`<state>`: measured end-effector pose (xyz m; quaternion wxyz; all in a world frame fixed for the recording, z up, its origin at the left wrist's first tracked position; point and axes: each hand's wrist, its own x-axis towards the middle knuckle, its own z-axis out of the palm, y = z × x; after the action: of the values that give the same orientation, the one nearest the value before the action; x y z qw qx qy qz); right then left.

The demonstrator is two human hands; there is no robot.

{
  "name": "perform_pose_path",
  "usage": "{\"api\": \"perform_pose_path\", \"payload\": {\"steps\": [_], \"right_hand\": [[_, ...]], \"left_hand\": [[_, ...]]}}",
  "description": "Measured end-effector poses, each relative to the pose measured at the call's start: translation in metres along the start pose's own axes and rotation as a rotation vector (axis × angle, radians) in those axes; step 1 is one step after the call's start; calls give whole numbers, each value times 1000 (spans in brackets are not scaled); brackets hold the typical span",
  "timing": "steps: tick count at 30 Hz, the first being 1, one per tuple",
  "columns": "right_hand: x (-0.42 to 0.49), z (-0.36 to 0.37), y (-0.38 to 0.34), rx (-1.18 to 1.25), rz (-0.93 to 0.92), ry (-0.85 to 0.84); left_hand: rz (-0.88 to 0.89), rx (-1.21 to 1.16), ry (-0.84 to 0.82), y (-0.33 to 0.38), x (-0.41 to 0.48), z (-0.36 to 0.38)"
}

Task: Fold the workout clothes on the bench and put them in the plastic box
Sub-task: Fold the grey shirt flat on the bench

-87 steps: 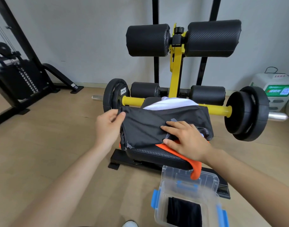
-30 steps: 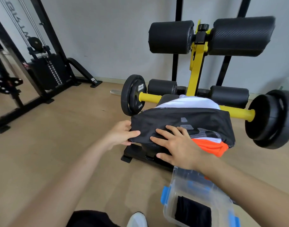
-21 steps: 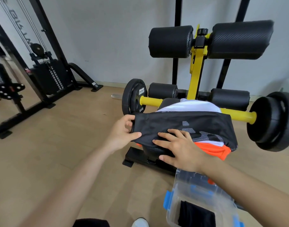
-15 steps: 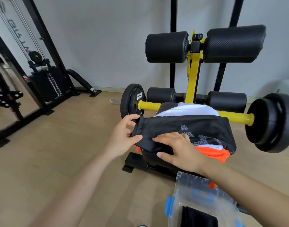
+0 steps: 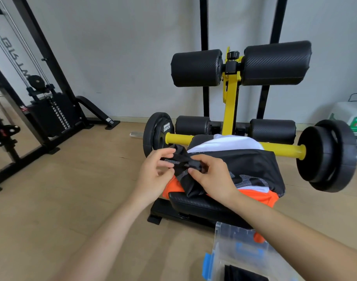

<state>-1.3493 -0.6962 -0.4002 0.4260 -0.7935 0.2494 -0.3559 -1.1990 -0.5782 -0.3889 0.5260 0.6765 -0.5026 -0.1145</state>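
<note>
A black garment [image 5: 252, 165] with grey mesh patches lies across the padded bench [image 5: 202, 205], on top of a white garment [image 5: 226, 144] and an orange garment [image 5: 260, 196]. My left hand [image 5: 156, 171] pinches the black garment's left end. My right hand [image 5: 211, 176] grips the same bunched end right beside it, lifting it off the bench. The clear plastic box [image 5: 242, 254] with blue latches stands on the floor at the lower right, with a folded black piece [image 5: 244, 273] inside.
A barbell with black weight plates [image 5: 327, 157] on a yellow bar crosses behind the bench. Black roller pads [image 5: 274, 62] stand above on a yellow post. A cable machine [image 5: 48, 114] is at the left. Bare wooden floor [image 5: 72, 189] lies left of the bench.
My right hand lifted from pressing flat on the black garment and now grips its left end next to my left hand. That end has been gathered up and bunched.
</note>
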Motion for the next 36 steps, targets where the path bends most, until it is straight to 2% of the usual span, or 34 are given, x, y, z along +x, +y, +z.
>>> {"api": "perform_pose_path", "payload": {"steps": [6,9,16,19,21,23,26,29,31,36], "right_hand": [[-3,-16,5,-104,-86,-93],[-5,-24,6,-121,-109,-62],[-10,-69,9,-169,-170,52],[-9,-97,24,-267,-133,100],[-9,-113,37,-358,-40,95],[-11,-122,45,-406,52,6],[-5,-125,53,-298,152,-93],[6,-126,58,-124,204,-96],[9,-129,59,-80,185,-125],[0,-141,65,-184,112,-123]], "left_hand": [[221,572,-214,-8,34,-5],[237,676,-222,-1,50,-1],[335,376,-57,22,69,40],[345,191,-196,32,68,64],[322,206,-219,29,64,70],[243,331,-117,17,58,71],[-51,510,-84,4,44,71],[-297,449,-170,7,38,79],[-326,387,-164,13,40,86],[-319,310,-153,23,41,103]]}}
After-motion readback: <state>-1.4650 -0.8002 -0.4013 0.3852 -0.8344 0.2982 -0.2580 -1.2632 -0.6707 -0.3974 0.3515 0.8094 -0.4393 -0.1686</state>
